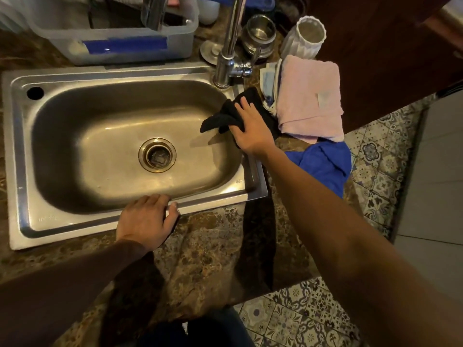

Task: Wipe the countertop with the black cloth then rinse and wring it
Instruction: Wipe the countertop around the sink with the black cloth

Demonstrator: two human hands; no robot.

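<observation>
The black cloth (pixel 226 116) lies over the right rim of the steel sink (pixel 82 77), one corner hanging into the basin. My right hand (pixel 251 130) presses down on it, fingers spread over the cloth, gripping it against the rim. My left hand (pixel 147 219) rests flat on the sink's front rim and the brown marble countertop (pixel 213 254), fingers apart, holding nothing. The basin looks dry and the drain (pixel 157 154) sits in its middle. The faucet (pixel 229 46) rises at the back right corner; no water runs.
A folded pink towel (pixel 310 96) and a blue cloth (pixel 323 164) lie right of the sink. A white ribbed vase (pixel 307 37), steel cups (pixel 259 33) and a clear plastic bin (pixel 112 38) stand behind. The counter edge drops to patterned floor tiles (pixel 300 319).
</observation>
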